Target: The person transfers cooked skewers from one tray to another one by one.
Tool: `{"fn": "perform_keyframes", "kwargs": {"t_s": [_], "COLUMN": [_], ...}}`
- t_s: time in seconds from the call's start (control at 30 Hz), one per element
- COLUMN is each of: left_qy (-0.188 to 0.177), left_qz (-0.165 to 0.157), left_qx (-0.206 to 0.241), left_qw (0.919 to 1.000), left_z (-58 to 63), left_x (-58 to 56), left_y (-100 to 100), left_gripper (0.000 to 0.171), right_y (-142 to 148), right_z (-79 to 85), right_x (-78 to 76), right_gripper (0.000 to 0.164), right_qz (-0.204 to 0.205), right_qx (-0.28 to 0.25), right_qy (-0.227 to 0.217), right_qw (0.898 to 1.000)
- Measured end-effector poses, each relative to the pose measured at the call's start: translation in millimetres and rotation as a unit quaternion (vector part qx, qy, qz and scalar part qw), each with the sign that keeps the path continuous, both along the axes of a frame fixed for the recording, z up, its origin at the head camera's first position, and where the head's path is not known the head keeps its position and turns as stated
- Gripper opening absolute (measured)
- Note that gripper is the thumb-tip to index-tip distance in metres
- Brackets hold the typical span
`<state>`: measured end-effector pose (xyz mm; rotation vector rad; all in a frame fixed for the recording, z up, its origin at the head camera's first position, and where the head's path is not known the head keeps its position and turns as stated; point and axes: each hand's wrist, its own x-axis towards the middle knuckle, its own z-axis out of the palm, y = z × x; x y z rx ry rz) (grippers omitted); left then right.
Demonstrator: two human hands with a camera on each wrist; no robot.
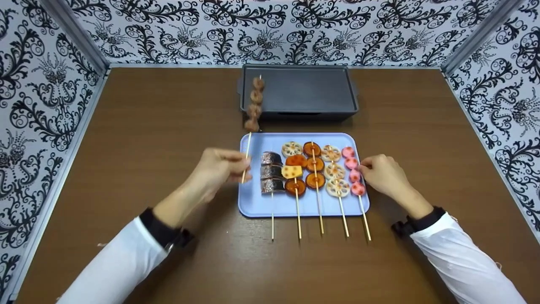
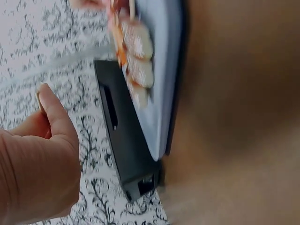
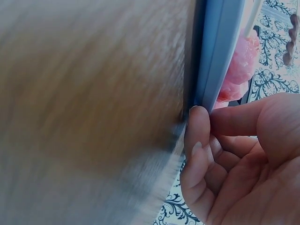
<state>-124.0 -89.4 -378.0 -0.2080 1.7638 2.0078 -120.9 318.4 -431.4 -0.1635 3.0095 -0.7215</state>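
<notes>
My left hand (image 1: 219, 169) pinches the bare stick of a skewer of brown balls (image 1: 254, 110), raised over the left rim of a light blue tray (image 1: 253, 207). In the left wrist view the thumb and fingers of that hand (image 2: 42, 154) meet on the stick. At the tray's right rim, my right hand (image 1: 384, 175) grips the edge between thumb and fingertips, beside a skewer of pink pieces (image 1: 354, 175). The right wrist view shows its curled fingers (image 3: 199, 126) at the blue rim. Other skewers lie on the tray, with lotus root slices (image 1: 334, 171) and dark wrapped rolls (image 1: 271, 172).
A dark grey grill plate (image 1: 299, 88) stands behind the tray, under the far end of the raised skewer. Several stick ends overhang the tray's front edge. Patterned panels (image 1: 261, 38) wall in the brown table (image 1: 168, 105) at the back and sides.
</notes>
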Motion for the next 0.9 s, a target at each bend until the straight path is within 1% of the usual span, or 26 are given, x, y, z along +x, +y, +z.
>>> {"fn": "perform_keyframes", "kwargs": {"t_s": [0.1,0.27,0.37,0.43,0.6,0.77,0.9], "left_qy": [-0.021,-0.038,-0.046,-0.047,-0.049,-0.058,-0.056], "left_qz": [-0.008,-0.013,-0.012,-0.012,-0.026,-0.041,-0.048], "left_qx": [-0.009,-0.022,-0.032,-0.041,-0.051,-0.057,-0.050], "left_qw": [0.9997,0.9989,0.9983,0.9980,0.9972,0.9959,0.9960], "left_z": [-7.3,-19.3,-24.4,-26.8,-31.7,-40.1,-46.9], "left_x": [17.7,45.8,59.3,66.3,75.9,81.9,85.0], "left_y": [0,3,4,5,6,5,4], "left_gripper": [0.028,0.026,0.026,0.026,0.025,0.021,0.019], "right_y": [1,0,-1,-1,1,1,1], "right_z": [-0.4,-0.3,-0.6,-0.7,-0.8,-1.1,-0.6], "right_x": [-0.2,-0.4,-0.3,-0.3,0.0,0.7,1.0], "right_gripper": [0.015,0.015,0.016,0.016,0.015,0.016,0.016], "right_qz": [-0.001,-0.005,-0.005,-0.004,-0.006,-0.007,-0.008], "right_qx": [-0.002,-0.005,-0.004,-0.005,-0.006,-0.010,-0.006], "right_qy": [-0.001,-0.008,-0.008,-0.007,-0.007,-0.011,-0.005], "right_qw": [1.000,1.000,1.000,1.000,1.000,1.000,1.000]}}
